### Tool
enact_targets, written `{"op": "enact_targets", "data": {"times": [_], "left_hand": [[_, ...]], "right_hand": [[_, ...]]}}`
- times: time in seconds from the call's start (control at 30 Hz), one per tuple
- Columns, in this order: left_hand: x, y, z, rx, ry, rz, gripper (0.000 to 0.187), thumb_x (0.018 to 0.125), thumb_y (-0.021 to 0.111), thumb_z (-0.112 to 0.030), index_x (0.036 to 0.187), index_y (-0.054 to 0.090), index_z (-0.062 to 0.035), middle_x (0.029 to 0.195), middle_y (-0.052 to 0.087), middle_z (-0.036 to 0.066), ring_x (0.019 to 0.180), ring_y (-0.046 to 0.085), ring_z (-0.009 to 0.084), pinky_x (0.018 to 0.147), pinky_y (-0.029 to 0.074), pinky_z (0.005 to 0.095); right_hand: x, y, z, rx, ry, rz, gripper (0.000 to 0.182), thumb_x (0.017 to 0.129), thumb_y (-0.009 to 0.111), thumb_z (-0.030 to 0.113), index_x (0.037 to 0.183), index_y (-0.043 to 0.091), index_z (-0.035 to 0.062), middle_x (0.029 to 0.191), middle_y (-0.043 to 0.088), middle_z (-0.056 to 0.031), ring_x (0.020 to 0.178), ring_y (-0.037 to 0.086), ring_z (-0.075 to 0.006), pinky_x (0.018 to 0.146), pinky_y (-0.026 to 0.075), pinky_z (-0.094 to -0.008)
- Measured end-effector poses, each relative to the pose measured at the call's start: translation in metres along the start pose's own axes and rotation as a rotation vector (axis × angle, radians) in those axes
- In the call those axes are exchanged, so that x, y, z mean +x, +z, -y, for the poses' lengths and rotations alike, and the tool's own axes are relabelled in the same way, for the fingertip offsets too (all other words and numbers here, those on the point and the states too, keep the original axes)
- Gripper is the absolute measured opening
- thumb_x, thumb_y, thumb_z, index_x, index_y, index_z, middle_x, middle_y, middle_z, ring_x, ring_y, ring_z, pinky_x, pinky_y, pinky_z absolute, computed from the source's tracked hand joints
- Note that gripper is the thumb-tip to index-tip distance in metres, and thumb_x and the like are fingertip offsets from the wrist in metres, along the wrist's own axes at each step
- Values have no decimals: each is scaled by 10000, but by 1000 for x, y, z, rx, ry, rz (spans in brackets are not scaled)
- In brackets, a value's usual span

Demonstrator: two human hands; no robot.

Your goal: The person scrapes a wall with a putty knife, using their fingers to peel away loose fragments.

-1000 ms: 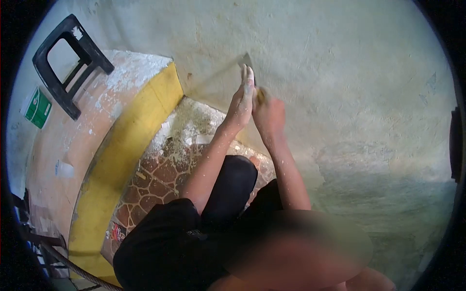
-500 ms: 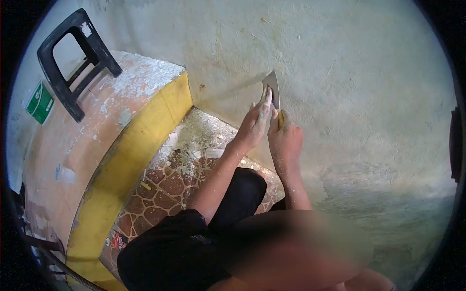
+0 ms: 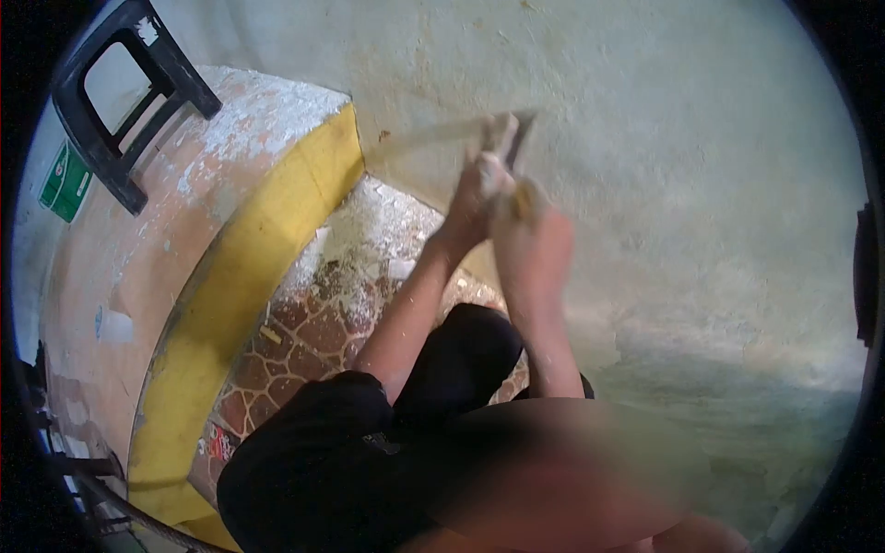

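Stool (image 3: 120,101) sits far left on the raised ledge (image 3: 267,212). Left hand (image 3: 475,189) presses fingers on the scraper (image 3: 518,138); right hand (image 3: 535,240) grips its handle. Blade has climbed the wall (image 3: 664,138) since half a second ago, motion-blurred: stroke ongoing. Open wall rightward; ledge crowds left.

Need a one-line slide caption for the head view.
Both hands, left hand and right hand, press a scraper against a pale wall above debris-strewn steps.
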State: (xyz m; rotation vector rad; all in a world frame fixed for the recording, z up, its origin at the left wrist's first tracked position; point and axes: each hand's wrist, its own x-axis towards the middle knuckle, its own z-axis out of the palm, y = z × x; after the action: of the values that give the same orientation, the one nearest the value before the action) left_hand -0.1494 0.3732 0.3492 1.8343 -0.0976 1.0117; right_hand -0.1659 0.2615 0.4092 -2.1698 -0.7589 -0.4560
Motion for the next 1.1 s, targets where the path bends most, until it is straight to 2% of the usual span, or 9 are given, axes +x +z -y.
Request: {"op": "enact_targets", "data": {"times": [0.07, 0.1, 0.23, 0.47, 0.57, 0.73, 0.8, 0.83, 1.1], "left_hand": [[-14, -13, -17, -167, -454, -181, 632, 1090, 307, -432, 1551, 360, -2, 1510, 458, 283, 1462, 383, 344, 1190, 277, 383], [-22, -7, -36, -43, -241, -313, 813, 1074, 167, -606, 1522, 384, 37, 1379, 621, 186, 1129, 645, 247, 942, 513, 344], [-21, -1, -53, -759, -653, -584, 812, 1069, 110, -583, 1478, 447, 32, 1472, 542, 172, 1269, 583, 282, 1045, 481, 421], [1, 50, -46, -500, -450, -614, 826, 1063, 103, -600, 1530, 381, 22, 1569, 426, 176, 1438, 423, 266, 1173, 348, 408], [-3, 53, -55, -259, -441, -228, 866, 1051, 52, -634, 1574, 246, 29, 1633, 293, 200, 1529, 247, 283, 1244, 163, 404], [-1, 51, -23, -325, -235, -467, 845, 1064, 55, -602, 1560, 272, 47, 1634, 286, 202, 1526, 256, 292, 1222, 241, 412], [-11, 49, -10, -386, -233, -692, 811, 1077, 70, -564, 1551, 290, 56, 1628, 300, 199, 1523, 263, 307, 1199, 307, 412], [-6, 49, -11, -393, -220, -688, 811, 1077, 70, -564, 1551, 290, 56, 1628, 300, 199, 1523, 263, 307, 1199, 307, 412], [-12, 41, 15, -263, -226, -913, 742, 1080, 111, -522, 1564, 342, -10, 1630, 311, 197, 1476, 337, 342, 1195, 298, 407]], "right_hand": [[-4, 2, 1, 42, -15, 24, 243, 985, 614, 242, 919, 702, 25, 764, 646, -262, 761, 645, -468, 618, 516, -465], [1, 2, -2, -76, 16, 30, 241, 975, 635, 256, 943, 712, 30, 779, 654, -260, 765, 655, -460, 628, 523, -462], [-2, -68, -39, -35, -46, -103, 199, 951, 646, 252, 946, 712, 64, 750, 673, -219, 740, 681, -426, 631, 535, -474], [-5, -84, -70, -154, 24, -35, 288, 986, 619, 333, 940, 720, 66, 737, 661, -241, 721, 681, -422, 604, 520, -473], [4, -53, -61, -275, 62, -51, 317, 982, 616, 344, 946, 736, 52, 786, 661, -261, 763, 682, -435, 634, 528, -464], [41, -24, -61, -286, 60, -96, 285, 977, 590, 305, 907, 739, 72, 754, 666, -264, 721, 667, -467, 651, 533, -550], [42, -8, -75, -27, -187, 54, 258, 970, 589, 285, 908, 740, 86, 769, 669, -259, 746, 673, -461, 674, 540, -547], [37, 3, -64, -231, -149, 0, 231, 965, 609, 306, 941, 738, 116, 754, 671, -235, 723, 674, -445, 649, 547, -526], [3, -93, -26, -176, 61, -29, 223, 975, 638, 291, 949, 741, 94, 691, 657, -211, 656, 669, -419, 558, 519, -466]]}}
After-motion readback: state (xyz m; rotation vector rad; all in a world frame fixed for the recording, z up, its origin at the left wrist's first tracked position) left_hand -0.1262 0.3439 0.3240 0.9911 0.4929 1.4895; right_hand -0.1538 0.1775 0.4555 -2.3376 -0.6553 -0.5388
